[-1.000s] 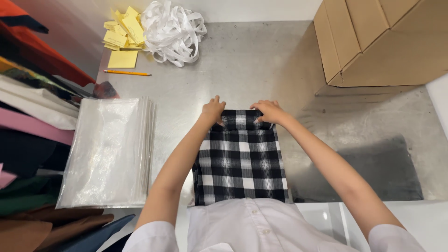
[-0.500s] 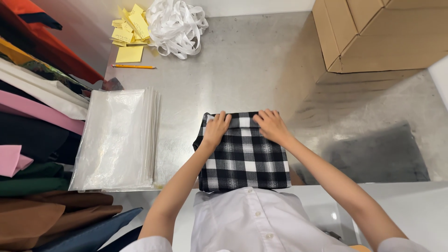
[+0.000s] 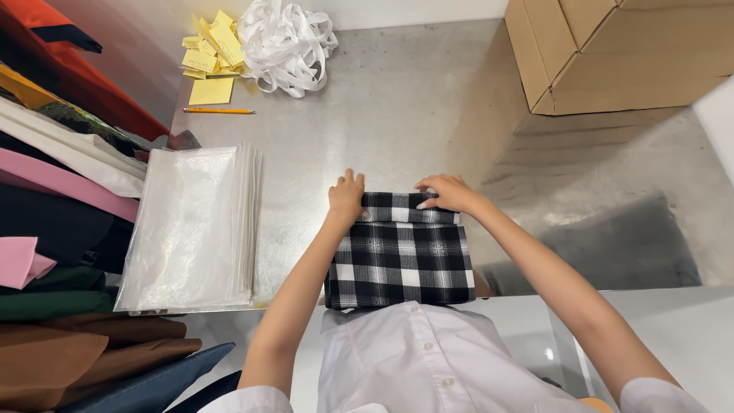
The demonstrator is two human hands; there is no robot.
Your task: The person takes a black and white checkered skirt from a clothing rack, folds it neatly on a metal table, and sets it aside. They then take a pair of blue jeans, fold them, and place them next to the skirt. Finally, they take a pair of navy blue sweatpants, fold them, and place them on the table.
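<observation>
- My left hand [image 3: 345, 197] lies flat, fingers spread, on the far left corner of the folded black-and-white checked cloth [image 3: 400, 256].
- My right hand [image 3: 447, 192] presses its far right edge, gripping nothing.
- The cloth rests on the steel table [image 3: 397, 115], near me.
- A stack of clear bags [image 3: 191, 226] lies to its left.

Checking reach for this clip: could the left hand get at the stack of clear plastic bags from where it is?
Probably yes. The left hand rests on the checked cloth, and the clear plastic bags lie just to its left on the metal table, with only bare tabletop between.
</observation>
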